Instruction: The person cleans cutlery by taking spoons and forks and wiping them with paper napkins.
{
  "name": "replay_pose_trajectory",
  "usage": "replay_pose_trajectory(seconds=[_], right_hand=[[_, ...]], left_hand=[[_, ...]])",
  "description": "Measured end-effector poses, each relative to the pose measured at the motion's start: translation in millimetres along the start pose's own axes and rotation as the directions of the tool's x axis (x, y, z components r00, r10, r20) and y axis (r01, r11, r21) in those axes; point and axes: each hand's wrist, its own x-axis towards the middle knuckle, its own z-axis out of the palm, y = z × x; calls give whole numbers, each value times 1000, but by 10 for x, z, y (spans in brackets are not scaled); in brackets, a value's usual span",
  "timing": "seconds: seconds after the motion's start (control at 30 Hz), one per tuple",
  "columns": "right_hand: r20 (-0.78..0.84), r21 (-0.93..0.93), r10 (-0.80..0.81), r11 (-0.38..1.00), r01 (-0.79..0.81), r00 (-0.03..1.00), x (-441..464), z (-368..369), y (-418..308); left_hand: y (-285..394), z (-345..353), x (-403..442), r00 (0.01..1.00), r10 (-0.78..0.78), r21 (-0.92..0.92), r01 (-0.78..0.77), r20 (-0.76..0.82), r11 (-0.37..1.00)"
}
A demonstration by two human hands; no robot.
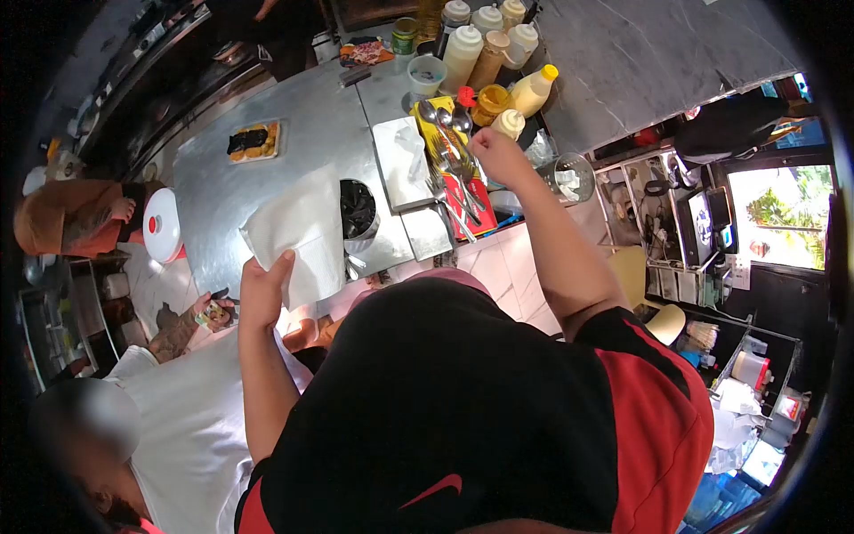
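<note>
My left hand (pixel 265 294) pinches the lower edge of a white paper sheet (pixel 298 236), which hangs over the metal table and partly covers a metal pot (pixel 360 233) with black contents. My right hand (pixel 500 157) is closed, fingers curled, above the right side of the cutlery; whether anything is in it is hidden. Beneath it, spoons and forks (pixel 452 160) lie on a yellow and red tray (pixel 470 206). To their left is a stack of white napkins (pixel 400 160). A yellow-capped sauce bottle (pixel 534 92) stands just beyond my right hand.
A food tray (pixel 255 142) with dark topping sits on the metal table (pixel 311 107). Several squeeze bottles (pixel 463 55) crowd the back. A person in a white shirt (pixel 191 427) is close on my left, holding a phone; another stands at the far left beside a white lid (pixel 161 225).
</note>
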Motion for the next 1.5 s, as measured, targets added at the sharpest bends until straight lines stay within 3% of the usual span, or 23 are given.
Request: replay_pose_trajectory(seconds=[0.4, 0.63, 0.73, 0.83, 1.0, 1.1, 1.23, 1.4, 1.5], right_hand=[[-15, -206, -47, 978, 43, 999, 226, 270, 9], [-53, -380, 3, 925, -23, 999, 205, 229, -281], [-155, -363, -96, 931, 33, 983, 165, 125, -316], [-157, -154, -153, 980, 129, 976, -106, 58, -321], [-69, -104, -141, 986, 133, 988, -902, 495, -87], [62, -244, 14, 970, 2, 998, -1213, 586, -238], [58, -385, 3, 923, 20, 998, -1230, 714, -196], [19, -404, 24, 914, -14, 1000, -1111, 837, -72], [20, -393, 37, 919, -26, 999, -1117, 789, -112]], left_hand=[[45, 120, 223, 993, -4, 8, 3, 116, 1000], [121, 109, 115, 997, -48, 65, 44, 58, 997], [76, 101, 93, 998, -42, 23, 41, 43, 999], [19, 67, 114, 998, -36, -2, 37, 42, 999], [75, 85, 119, 999, -34, -23, 35, 29, 999], [71, 91, 206, 998, -25, -74, 29, 54, 997], [152, 161, 288, 993, -26, -189, 47, 116, 981], [249, 217, 348, 983, -57, -317, 110, 172, 942], [279, 219, 316, 969, -28, -531, 158, 245, 832]])
